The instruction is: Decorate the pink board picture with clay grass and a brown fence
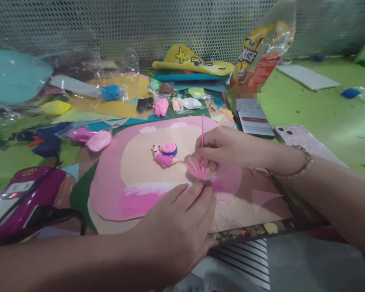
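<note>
Between thumb and fingers, my right hand (213,150) grips a thin pink stick (202,125), held upright over the picture. Its lower end is hidden behind my fingers, close to a pink clay plant with pointed leaves (198,169). My left hand (185,223) lies flat with fingers stretched out, its fingertips at the base of that plant. Left of the plant, a clay snail (164,156) with a pink and blue spiral shell sits on the cream middle of the pink paper picture (106,190). A bright pink strip (136,202) runs along the picture's lower part.
Bagged clay lumps, including a pink one (161,107) and a blue one (110,93), lie behind the picture. A magenta device with a cord (33,194) stands left. On the right are a lit phone (255,117), a pink-cased phone (307,142) and a snack bag (258,52).
</note>
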### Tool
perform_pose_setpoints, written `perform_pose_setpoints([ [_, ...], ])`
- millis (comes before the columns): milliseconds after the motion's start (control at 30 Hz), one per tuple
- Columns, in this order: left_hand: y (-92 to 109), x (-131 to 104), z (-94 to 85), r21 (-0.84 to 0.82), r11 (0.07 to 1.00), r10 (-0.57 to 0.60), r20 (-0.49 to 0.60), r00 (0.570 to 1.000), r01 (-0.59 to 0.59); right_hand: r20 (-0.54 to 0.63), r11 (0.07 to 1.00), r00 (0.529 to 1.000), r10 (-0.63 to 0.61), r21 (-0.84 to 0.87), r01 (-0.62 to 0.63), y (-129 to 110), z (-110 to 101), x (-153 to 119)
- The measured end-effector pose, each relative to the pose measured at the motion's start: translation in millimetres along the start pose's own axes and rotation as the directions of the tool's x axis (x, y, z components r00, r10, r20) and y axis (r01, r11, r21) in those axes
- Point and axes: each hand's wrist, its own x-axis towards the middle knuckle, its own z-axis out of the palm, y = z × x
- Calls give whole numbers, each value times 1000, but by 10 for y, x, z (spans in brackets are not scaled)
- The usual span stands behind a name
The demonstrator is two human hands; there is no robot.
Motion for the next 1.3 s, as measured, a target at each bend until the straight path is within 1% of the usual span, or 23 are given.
perform_pose_setpoints([
  [267, 3, -2, -5, -6, 1000, -1, 6, 1000, 2, 10, 999, 1000, -21, -42, 22, -10, -10, 1],
  [333, 4, 0, 2, -6, 1000, -12, 3, 1000, 12, -6, 995, 999, -32, -94, 31, -18, -11, 3],
  [433, 4, 0, 13, -7, 1000, 4, 3, 1000, -4, -31, 980, 998, -46, -197, 39, -35, -14, 7],
  [500, 5, -3, 19, -7, 1000, 3, 2, 1000, -3, -37, 972, 998, -48, -232, 38, -43, -15, 8],
  [600, 10, -4, 22, -10, 1000, -6, -3, 1000, 6, -32, 976, 999, -44, -216, 36, -42, -15, 4],
  [733, 11, 3, 14, -15, 1000, -3, 7, 1000, 3, 0, 995, 1000, -8, -103, 8, -31, -9, 1],
  [800, 10, 5, 12, -15, 1000, -2, 5, 1000, 2, -8, 993, 1000, -13, -116, 12, -28, -8, 3],
  [933, 10, 1, 10, -15, 1000, -8, -1, 1000, 8, -32, 979, 998, -51, -198, 43, -24, -4, 6],
  [1100, 13, 1, 1, -17, 1000, -19, 11, 1000, 19, 3, 994, 1000, -16, -105, 16, -20, 3, 1],
  [1300, 20, -5, 5, -23, 1000, -13, 4, 1000, 13, -11, 984, 999, -53, -171, 50, -14, 3, 7],
])
